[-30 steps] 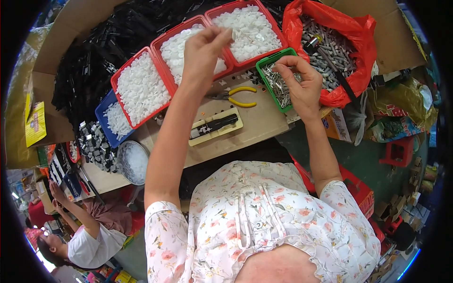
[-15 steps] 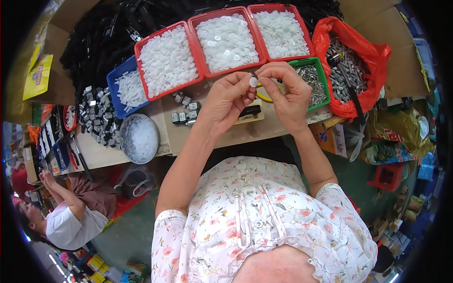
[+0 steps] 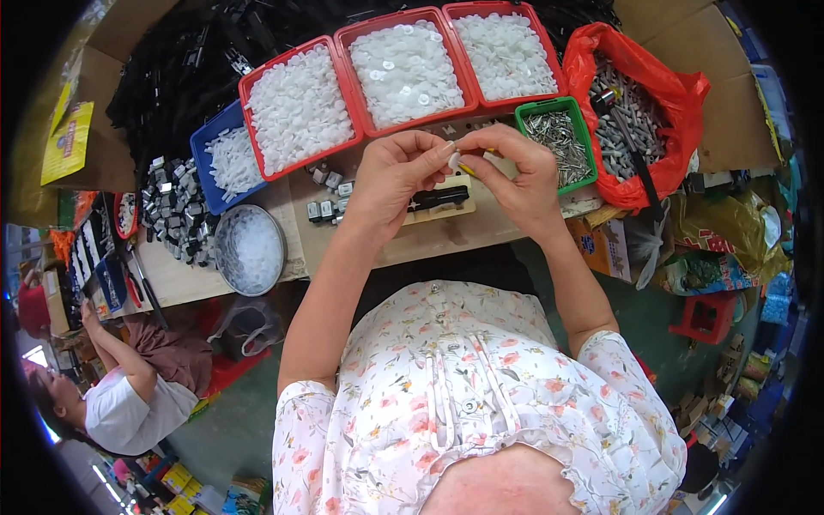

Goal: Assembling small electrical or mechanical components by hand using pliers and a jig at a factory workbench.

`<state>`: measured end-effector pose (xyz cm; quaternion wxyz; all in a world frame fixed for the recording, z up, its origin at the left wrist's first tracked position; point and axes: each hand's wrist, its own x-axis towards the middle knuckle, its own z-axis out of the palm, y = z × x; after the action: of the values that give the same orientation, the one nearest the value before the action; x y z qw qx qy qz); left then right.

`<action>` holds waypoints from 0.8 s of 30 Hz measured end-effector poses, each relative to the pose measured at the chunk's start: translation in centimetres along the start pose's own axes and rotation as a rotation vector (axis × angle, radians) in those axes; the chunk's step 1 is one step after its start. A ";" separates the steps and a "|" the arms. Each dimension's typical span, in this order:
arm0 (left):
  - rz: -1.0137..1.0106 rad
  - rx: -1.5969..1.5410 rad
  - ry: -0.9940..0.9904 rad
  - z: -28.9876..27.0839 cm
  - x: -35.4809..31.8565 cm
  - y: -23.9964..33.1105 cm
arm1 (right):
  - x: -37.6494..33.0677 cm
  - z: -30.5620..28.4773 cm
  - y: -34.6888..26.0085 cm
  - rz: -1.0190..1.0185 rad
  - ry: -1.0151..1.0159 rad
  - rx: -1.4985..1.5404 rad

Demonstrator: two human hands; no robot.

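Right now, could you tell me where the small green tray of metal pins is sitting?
In the head view, the green tray sits on the workbench, right of centre, just beyond the right hand, between the rightmost red tray and the red bag.

Red trays (image 3: 296, 167): glossy plastic, holding matt white plastic discs (image 3: 403, 69). Beside the trays, green bin (image 3: 577, 129): shiny metal pins. Right of the bin, red bag (image 3: 678, 94): glossy film. Table (image 3: 184, 279): matt wood.

one head-worn fisheye view looks steeply down from above the person's floral blouse (image 3: 463, 403), close over the wooden worktable (image 3: 429, 245), facing the red plastic trays (image 3: 343, 81) at its far side.
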<state>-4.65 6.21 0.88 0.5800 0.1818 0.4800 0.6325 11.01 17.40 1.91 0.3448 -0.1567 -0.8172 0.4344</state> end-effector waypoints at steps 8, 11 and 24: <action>0.027 -0.035 0.050 0.4 -0.7 -1.0 | -0.9 -0.2 0.4 0.052 -0.055 0.042; 0.227 0.084 0.049 0.8 -1.4 -1.6 | -1.4 0.2 0.6 0.117 -0.032 0.122; 0.560 0.688 0.087 -0.8 -2.8 -1.3 | -1.2 1.1 0.1 -0.025 -0.098 0.022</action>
<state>-3.77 3.23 0.32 0.2714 0.4603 0.6189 0.5757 11.13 16.13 0.83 0.3113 -0.1214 -0.8303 0.4461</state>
